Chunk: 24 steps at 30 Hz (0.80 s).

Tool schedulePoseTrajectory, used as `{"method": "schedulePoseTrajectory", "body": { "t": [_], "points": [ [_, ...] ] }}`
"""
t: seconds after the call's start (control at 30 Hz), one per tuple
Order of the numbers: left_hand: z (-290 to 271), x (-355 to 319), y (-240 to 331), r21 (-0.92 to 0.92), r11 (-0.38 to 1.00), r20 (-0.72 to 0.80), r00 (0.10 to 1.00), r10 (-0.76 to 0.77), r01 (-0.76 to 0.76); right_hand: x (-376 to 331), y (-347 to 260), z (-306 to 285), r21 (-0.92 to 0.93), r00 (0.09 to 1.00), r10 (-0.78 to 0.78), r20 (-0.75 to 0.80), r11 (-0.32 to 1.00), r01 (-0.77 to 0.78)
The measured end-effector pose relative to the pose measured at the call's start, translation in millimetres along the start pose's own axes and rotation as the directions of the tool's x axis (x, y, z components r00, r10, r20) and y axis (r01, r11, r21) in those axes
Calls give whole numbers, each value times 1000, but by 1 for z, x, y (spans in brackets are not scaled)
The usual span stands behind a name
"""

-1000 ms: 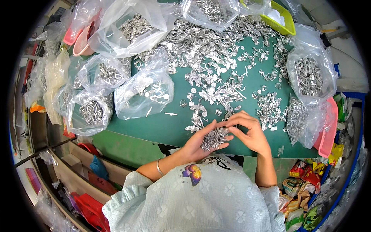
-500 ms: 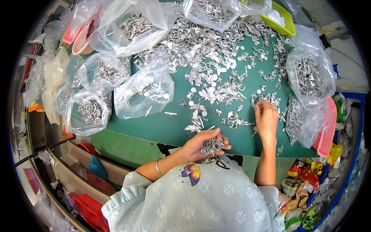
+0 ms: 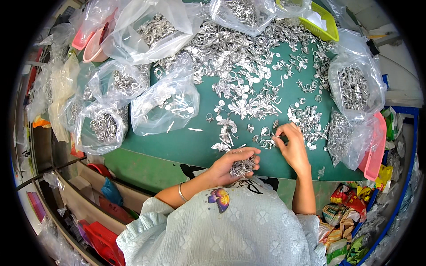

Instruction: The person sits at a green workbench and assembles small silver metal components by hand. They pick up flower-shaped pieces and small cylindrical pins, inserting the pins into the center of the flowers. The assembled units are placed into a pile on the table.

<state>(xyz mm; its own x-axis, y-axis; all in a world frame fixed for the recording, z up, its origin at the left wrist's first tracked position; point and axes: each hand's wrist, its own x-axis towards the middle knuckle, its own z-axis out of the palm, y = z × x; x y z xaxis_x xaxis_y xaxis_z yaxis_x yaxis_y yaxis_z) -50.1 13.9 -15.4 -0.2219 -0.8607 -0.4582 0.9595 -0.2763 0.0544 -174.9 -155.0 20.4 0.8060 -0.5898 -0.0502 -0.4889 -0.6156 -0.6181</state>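
Observation:
Near the table's front edge, my left hand (image 3: 225, 166) is cupped palm up around a handful of small silver rings (image 3: 242, 167). My right hand (image 3: 293, 146) reaches down to the green tabletop (image 3: 177, 144), thumb and fingertips pinched together at a small silver piece. That piece is at the right edge of a little cluster of silver rings (image 3: 265, 142); the fingers partly cover it. Just beyond the right hand lies a looser heap of silver pieces (image 3: 310, 122). Flower-shaped and flat silver pieces (image 3: 242, 108) are strewn farther up the table.
A big pile of silver pieces (image 3: 222, 48) covers the far middle. Clear plastic bags of rings stand at the left (image 3: 104, 126) and right (image 3: 355, 88). One bag (image 3: 166, 111) lies inside them. A yellow-green basket (image 3: 328, 24) is far right, a pink tray (image 3: 375, 146) near right.
My right hand has moved left and slightly nearer, from the right-hand heap to the small ring cluster. The left hand stays in place, its fingers curled slightly more around the rings.

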Motion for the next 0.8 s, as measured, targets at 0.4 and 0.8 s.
{"method": "schedulePoseTrajectory", "body": {
  "t": [0.4,0.8],
  "points": [
    [6,0,3,17,1000,61,998,19,-20,5,-21,-9,247,996,-12,-94,968,35],
    [12,-5,6,38,998,14,999,-45,44,-9,-10,-12,-326,990,-43,-137,945,-4]
  ]
}}
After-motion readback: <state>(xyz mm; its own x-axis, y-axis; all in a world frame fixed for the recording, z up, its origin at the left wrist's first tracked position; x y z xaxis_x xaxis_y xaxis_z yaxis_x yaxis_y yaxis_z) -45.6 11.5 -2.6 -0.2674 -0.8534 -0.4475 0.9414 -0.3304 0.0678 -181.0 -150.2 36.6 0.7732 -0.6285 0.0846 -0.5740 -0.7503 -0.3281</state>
